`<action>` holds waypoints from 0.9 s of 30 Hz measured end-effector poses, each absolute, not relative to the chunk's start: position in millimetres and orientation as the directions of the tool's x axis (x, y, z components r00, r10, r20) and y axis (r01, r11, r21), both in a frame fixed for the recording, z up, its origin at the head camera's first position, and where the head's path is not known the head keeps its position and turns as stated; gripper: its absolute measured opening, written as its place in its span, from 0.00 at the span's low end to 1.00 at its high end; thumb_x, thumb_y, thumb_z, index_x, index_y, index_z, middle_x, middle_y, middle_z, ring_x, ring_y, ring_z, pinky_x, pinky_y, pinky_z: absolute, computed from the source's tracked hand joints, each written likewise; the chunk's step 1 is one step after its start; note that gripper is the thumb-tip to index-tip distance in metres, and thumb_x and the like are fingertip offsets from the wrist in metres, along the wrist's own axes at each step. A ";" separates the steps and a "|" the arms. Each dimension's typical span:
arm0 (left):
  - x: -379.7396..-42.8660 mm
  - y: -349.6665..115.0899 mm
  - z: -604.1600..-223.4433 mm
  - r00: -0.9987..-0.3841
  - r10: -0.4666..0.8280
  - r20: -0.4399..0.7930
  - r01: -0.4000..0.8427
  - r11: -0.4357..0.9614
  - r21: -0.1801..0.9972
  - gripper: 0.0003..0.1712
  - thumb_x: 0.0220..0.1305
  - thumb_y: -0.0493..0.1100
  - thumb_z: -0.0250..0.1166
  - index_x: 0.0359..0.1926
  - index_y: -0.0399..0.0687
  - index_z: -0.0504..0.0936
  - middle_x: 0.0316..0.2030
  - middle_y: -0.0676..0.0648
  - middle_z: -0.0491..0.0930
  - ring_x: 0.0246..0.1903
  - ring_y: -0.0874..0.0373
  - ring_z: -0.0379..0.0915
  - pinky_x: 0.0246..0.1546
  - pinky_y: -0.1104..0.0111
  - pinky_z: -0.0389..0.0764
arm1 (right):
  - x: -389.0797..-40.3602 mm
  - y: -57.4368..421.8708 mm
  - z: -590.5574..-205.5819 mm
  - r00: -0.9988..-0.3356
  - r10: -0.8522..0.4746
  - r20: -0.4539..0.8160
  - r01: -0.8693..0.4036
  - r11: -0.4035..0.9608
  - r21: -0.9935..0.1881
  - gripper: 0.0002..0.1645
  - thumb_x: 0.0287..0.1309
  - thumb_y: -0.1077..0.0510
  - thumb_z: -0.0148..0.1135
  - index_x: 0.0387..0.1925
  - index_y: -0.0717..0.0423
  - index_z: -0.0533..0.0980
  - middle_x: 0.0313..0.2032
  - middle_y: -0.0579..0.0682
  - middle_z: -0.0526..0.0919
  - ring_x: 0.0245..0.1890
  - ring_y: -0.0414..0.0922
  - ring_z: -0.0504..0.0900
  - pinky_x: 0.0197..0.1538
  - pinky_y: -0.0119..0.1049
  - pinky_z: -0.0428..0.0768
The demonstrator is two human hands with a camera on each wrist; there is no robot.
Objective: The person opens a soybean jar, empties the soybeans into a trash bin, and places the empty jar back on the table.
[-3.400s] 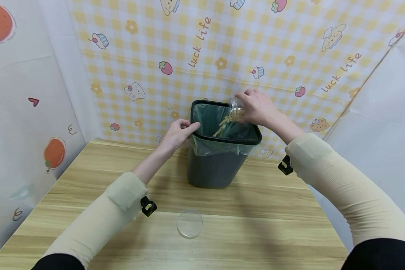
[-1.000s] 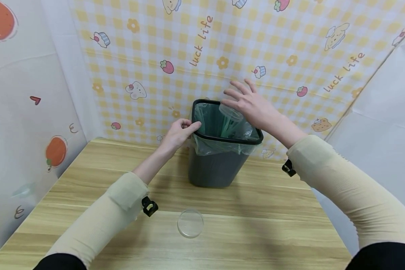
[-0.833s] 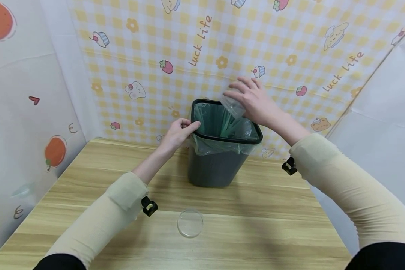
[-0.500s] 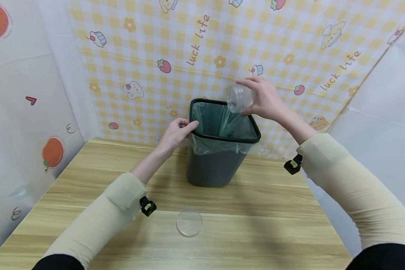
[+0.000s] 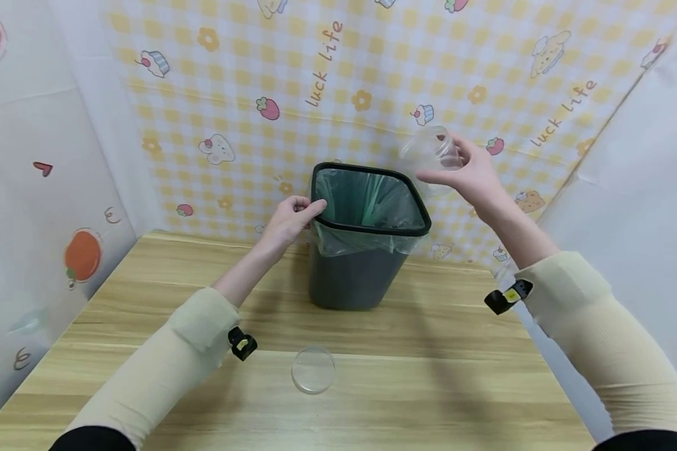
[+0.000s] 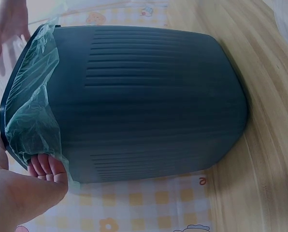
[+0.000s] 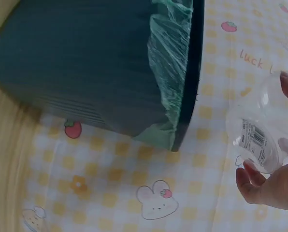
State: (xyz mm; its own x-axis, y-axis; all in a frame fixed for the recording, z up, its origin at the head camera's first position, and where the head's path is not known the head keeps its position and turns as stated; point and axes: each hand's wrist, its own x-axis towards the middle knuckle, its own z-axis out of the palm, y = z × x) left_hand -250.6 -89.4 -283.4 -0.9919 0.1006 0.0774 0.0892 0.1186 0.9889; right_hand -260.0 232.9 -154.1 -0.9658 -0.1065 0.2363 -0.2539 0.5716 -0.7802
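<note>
A dark grey trash can [image 5: 352, 279] with a green translucent liner [image 5: 367, 241] folded over its black rim stands at the back of the table. At its left edge my left hand [image 5: 286, 222] grips the rim, thumb on top and fingers curled beneath, as the left wrist view shows. Off the can's back right corner, my right hand [image 5: 476, 178] holds a clear plastic jar [image 5: 429, 153] between thumb and fingers. The jar looks see-through, and a barcode label [image 7: 254, 142] shows on it in the right wrist view. The bottom inside the can is hidden.
A clear round lid [image 5: 313, 370] lies flat on the wooden table [image 5: 383, 388], in front of the can. A yellow checked cloth [image 5: 231, 94] hangs right behind the can, and white cloths flank the table on both sides.
Earlier, yellowish bits poured from the jar into the can. Since then my right hand has turned the jar and moved it up and right, off the opening. My left hand stays on the rim.
</note>
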 end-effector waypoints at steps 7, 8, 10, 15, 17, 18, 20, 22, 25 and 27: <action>-250.2 -88.5 -282.3 -0.992 0.104 0.072 0.085 0.117 0.989 0.32 0.72 0.56 0.63 0.62 0.35 0.71 0.46 0.47 0.73 0.48 0.54 0.72 0.60 0.59 0.77 | -237.5 246.8 -177.7 -0.952 -0.126 0.278 -0.301 0.247 -0.921 0.32 0.60 0.56 0.74 0.64 0.48 0.72 0.51 0.39 0.84 0.54 0.38 0.83 0.65 0.39 0.67; -250.0 -88.3 -281.9 -0.992 0.106 0.072 0.084 0.121 0.989 0.32 0.72 0.56 0.63 0.62 0.35 0.71 0.46 0.47 0.73 0.48 0.54 0.72 0.59 0.60 0.77 | -234.5 248.2 -180.4 -0.951 -0.125 0.283 -0.305 0.224 -0.926 0.32 0.62 0.56 0.73 0.65 0.48 0.71 0.51 0.39 0.84 0.54 0.38 0.83 0.64 0.37 0.68; -249.8 -87.8 -281.2 -0.992 0.107 0.071 0.084 0.128 0.988 0.32 0.72 0.57 0.62 0.62 0.35 0.71 0.46 0.47 0.73 0.48 0.54 0.72 0.57 0.63 0.77 | -228.9 250.1 -185.3 -0.948 -0.131 0.290 -0.309 0.166 -0.936 0.35 0.64 0.58 0.70 0.70 0.49 0.68 0.57 0.42 0.81 0.56 0.39 0.81 0.62 0.33 0.71; -250.2 -86.5 -280.8 -0.993 0.098 0.066 0.079 0.133 0.988 0.31 0.72 0.57 0.62 0.61 0.36 0.71 0.44 0.48 0.73 0.46 0.54 0.72 0.56 0.63 0.76 | -215.8 251.5 -198.8 -0.938 -0.182 0.296 -0.308 0.037 -0.951 0.33 0.68 0.62 0.63 0.71 0.50 0.67 0.62 0.47 0.76 0.60 0.41 0.76 0.60 0.29 0.73; -250.5 -86.9 -281.2 -0.993 0.095 0.066 0.078 0.135 0.988 0.31 0.72 0.57 0.63 0.61 0.35 0.71 0.44 0.48 0.73 0.45 0.55 0.72 0.59 0.60 0.76 | -209.7 250.3 -205.0 -0.928 -0.208 0.308 -0.315 0.001 -0.949 0.32 0.69 0.63 0.61 0.72 0.53 0.66 0.62 0.47 0.76 0.61 0.41 0.75 0.61 0.28 0.73; -250.4 -87.0 -281.3 -0.994 0.092 0.066 0.078 0.134 0.988 0.31 0.72 0.57 0.63 0.61 0.36 0.71 0.44 0.48 0.73 0.45 0.55 0.72 0.60 0.58 0.77 | -206.1 249.6 -208.0 -0.925 -0.218 0.312 -0.317 -0.013 -0.948 0.32 0.68 0.63 0.61 0.72 0.53 0.67 0.62 0.46 0.77 0.61 0.41 0.75 0.61 0.28 0.73; -250.1 -86.9 -281.1 -0.994 0.088 0.069 0.080 0.136 0.987 0.32 0.72 0.57 0.63 0.61 0.35 0.71 0.45 0.48 0.73 0.45 0.55 0.71 0.62 0.56 0.77 | -199.2 248.5 -214.4 -0.915 -0.241 0.324 -0.325 -0.035 -0.945 0.33 0.68 0.64 0.60 0.72 0.54 0.67 0.61 0.47 0.79 0.61 0.41 0.76 0.62 0.28 0.73; -249.4 -86.7 -280.7 -0.994 0.083 0.072 0.083 0.135 0.987 0.31 0.72 0.57 0.63 0.60 0.35 0.72 0.46 0.47 0.73 0.45 0.54 0.71 0.63 0.54 0.76 | -192.1 247.6 -221.1 -0.903 -0.264 0.338 -0.341 -0.036 -0.939 0.33 0.68 0.64 0.60 0.72 0.53 0.67 0.60 0.47 0.80 0.61 0.41 0.77 0.61 0.29 0.74; -248.1 -86.1 -279.8 -0.994 0.077 0.073 0.083 0.143 0.986 0.31 0.71 0.58 0.64 0.59 0.36 0.73 0.46 0.47 0.74 0.45 0.54 0.72 0.61 0.56 0.77 | -182.2 246.0 -232.8 -0.883 -0.304 0.358 -0.364 -0.039 -0.931 0.33 0.66 0.64 0.60 0.72 0.51 0.68 0.60 0.48 0.81 0.60 0.42 0.80 0.59 0.30 0.78; -247.5 -85.6 -279.1 -0.994 0.077 0.073 0.083 0.148 0.986 0.31 0.71 0.58 0.64 0.59 0.36 0.73 0.46 0.48 0.74 0.45 0.55 0.72 0.59 0.59 0.77 | -176.2 245.1 -241.8 -0.867 -0.337 0.367 -0.376 -0.042 -0.926 0.34 0.66 0.63 0.63 0.72 0.51 0.68 0.61 0.48 0.82 0.59 0.42 0.82 0.56 0.30 0.81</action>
State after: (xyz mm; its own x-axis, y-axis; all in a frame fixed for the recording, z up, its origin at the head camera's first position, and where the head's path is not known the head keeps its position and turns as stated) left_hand -247.5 -85.6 -279.1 -0.9944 0.0770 0.0726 0.0834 0.1476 0.9855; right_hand -176.2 245.1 -241.8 -0.8670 -0.3368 0.3671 -0.3757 -0.0419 -0.9258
